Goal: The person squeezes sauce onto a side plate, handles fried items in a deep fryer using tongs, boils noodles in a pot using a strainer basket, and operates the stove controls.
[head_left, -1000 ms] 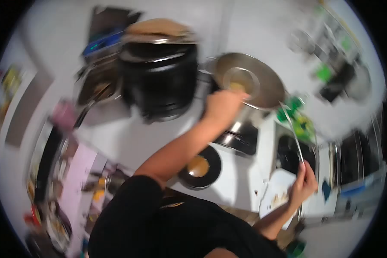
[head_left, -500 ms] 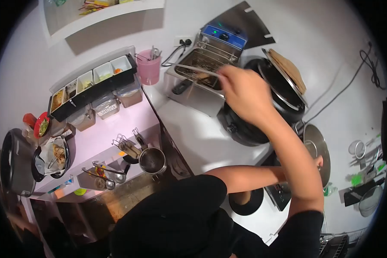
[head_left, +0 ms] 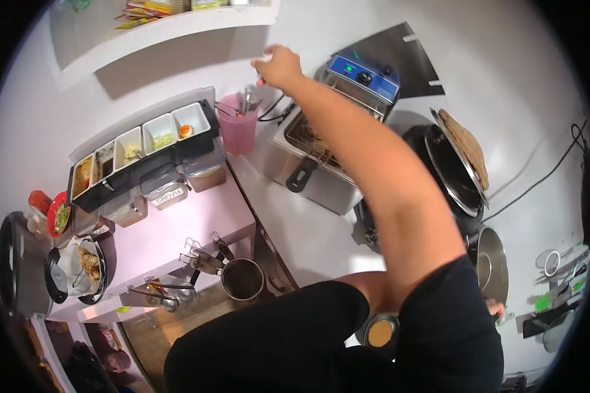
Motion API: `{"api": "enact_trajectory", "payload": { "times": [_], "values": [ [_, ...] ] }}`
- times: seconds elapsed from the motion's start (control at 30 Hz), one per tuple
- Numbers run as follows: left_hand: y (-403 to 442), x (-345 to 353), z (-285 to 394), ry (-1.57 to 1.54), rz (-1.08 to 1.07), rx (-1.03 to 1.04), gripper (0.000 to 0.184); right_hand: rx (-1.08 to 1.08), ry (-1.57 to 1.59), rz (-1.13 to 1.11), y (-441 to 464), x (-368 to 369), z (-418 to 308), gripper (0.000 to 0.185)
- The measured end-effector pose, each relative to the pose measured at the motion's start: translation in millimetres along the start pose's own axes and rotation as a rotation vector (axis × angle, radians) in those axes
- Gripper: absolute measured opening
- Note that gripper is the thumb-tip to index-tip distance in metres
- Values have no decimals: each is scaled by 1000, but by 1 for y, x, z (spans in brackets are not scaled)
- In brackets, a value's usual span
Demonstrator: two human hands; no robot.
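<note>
My right hand (head_left: 280, 67) is stretched out above the pink cup (head_left: 238, 131) that holds metal utensils (head_left: 248, 101). Its fingers are apart, with nothing visible in them. Below that forearm stands a steel deep fryer (head_left: 321, 190) with a blue control panel (head_left: 364, 77) and a lit green light. A basket with a black handle (head_left: 301, 175) sits in the fryer; my arm covers part of it. Only the fingertips of my left hand (head_left: 495, 307) show, low on the right near a metal pan (head_left: 495, 262). My sleeve hides the rest, so its grip cannot be seen.
A black condiment holder (head_left: 144, 162) with white tubs stands at the left above lidded containers (head_left: 165, 191). A black pot (head_left: 462, 180) with a lid is beside the fryer. A white shelf (head_left: 183, 33) overhangs the back. Strainers (head_left: 242, 278) hang at the counter edge.
My right hand has moved left and away from me, from over the fryer to above the pink cup. The thin metal tool it held is no longer in it. The view has shifted.
</note>
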State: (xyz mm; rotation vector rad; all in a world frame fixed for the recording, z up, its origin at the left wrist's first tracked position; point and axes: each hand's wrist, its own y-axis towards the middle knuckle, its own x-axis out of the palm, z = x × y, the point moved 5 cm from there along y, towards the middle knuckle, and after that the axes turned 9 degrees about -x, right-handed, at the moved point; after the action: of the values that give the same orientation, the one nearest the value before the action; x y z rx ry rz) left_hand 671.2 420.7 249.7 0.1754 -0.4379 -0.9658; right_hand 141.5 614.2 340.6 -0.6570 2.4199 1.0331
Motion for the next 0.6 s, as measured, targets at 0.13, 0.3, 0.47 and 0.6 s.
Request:
{"api": "enact_trajectory", "payload": {
  "times": [0.13, 0.3, 0.47, 0.6],
  "values": [
    [1, 11, 7, -34, -33, 32, 40, -155, -231, -299, -63, -86, -75, 36],
    [20, 30, 25, -34, -67, 205, 44, -62, -834, -271, -230, -277, -130, 28],
    [74, 3, 39, -96, 39, -106, 54, 689, -1076, 39, -463, -504, -98, 77],
    [100, 26, 63, 5, -77, -146, 59, 352, -960, 198, -504, -513, -34, 74]
  ]
}}
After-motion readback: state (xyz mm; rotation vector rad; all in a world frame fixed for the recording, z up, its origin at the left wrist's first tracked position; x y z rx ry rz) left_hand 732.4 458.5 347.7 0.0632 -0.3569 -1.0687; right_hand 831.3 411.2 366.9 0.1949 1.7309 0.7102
